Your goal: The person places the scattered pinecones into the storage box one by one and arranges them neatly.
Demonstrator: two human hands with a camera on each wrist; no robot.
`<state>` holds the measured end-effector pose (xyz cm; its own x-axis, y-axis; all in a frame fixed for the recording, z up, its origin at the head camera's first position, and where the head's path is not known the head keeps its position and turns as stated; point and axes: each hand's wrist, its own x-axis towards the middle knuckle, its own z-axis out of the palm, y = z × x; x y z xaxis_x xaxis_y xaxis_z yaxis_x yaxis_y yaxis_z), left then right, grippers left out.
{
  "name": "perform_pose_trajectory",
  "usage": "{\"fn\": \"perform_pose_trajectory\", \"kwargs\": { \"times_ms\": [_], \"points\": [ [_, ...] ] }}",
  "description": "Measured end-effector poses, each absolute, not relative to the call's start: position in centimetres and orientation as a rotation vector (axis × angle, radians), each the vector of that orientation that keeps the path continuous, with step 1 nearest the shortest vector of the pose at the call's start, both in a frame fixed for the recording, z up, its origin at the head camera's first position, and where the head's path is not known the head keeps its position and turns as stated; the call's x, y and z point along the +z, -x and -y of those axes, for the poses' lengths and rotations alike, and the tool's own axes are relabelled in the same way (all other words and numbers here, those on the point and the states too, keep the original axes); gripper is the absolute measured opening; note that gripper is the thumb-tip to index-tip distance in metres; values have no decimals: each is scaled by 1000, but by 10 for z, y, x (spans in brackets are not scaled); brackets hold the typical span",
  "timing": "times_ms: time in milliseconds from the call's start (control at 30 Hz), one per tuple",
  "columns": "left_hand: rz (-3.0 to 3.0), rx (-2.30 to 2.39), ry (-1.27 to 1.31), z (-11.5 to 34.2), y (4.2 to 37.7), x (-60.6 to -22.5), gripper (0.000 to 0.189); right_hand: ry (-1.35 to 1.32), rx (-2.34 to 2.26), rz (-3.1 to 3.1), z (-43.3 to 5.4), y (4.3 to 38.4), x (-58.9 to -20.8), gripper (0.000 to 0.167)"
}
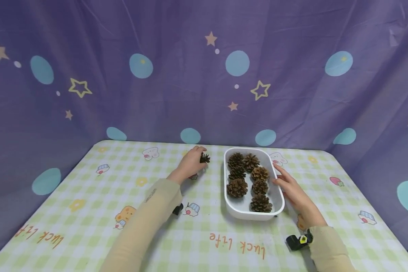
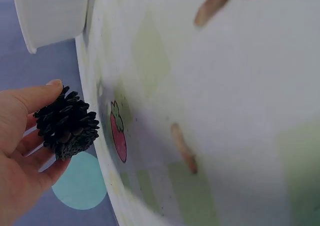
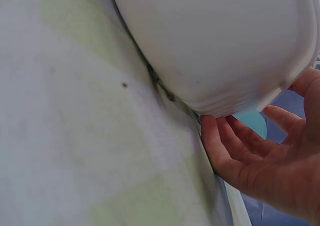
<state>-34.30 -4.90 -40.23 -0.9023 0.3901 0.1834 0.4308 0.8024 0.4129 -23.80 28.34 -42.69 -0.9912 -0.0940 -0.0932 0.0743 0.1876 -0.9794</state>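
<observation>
My left hand (image 1: 190, 163) grips a dark brown pine cone (image 1: 205, 158) to the left of a white plastic tub (image 1: 249, 215). In the left wrist view this pine cone (image 2: 69, 126) sits between thumb and fingers, its scales spread, close over the tablecloth. Several other pine cones lie inside the tub, among them a large one (image 1: 237, 188) at the left and another (image 1: 261, 203) near the front. My right hand (image 1: 294, 192) rests against the tub's right side. In the right wrist view its fingertips touch the outer wall of the tub (image 3: 215, 46), fingers only slightly bent.
A green-and-white checked tablecloth (image 1: 88, 226) with printed cartoons covers the table. Behind it hangs a purple curtain (image 1: 176, 105) with stars and blue ovals. A small brown fragment (image 2: 184, 148) lies on the cloth in the left wrist view.
</observation>
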Motion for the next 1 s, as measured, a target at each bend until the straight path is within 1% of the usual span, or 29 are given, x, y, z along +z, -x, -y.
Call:
{"fn": "perform_pose_trajectory", "kwargs": {
  "times_ms": [67, 300, 500, 633, 833, 1000],
  "points": [
    [2887, -741, 660, 50, 340, -402, 55, 17, -1919, -2311, -284, 238, -427, 65],
    [2873, -806, 677, 53, 329, -399, 42, -3, -1897, -2329, -284, 238, -428, 66],
    [2867, -893, 663, 59, 322, -395, 40, 17, -1892, -2333, -284, 239, -427, 66],
    [2845, -900, 687, 62, 316, -394, 40, 12, -1886, -2335, -283, 239, -424, 65],
    [2806, -945, 710, 60, 304, -389, 45, 4, -1878, -2325, -282, 237, -423, 66],
    [2722, -980, 795, 53, 291, -381, 50, 6, -1887, -2323, -282, 237, -424, 65]
  ]
}}
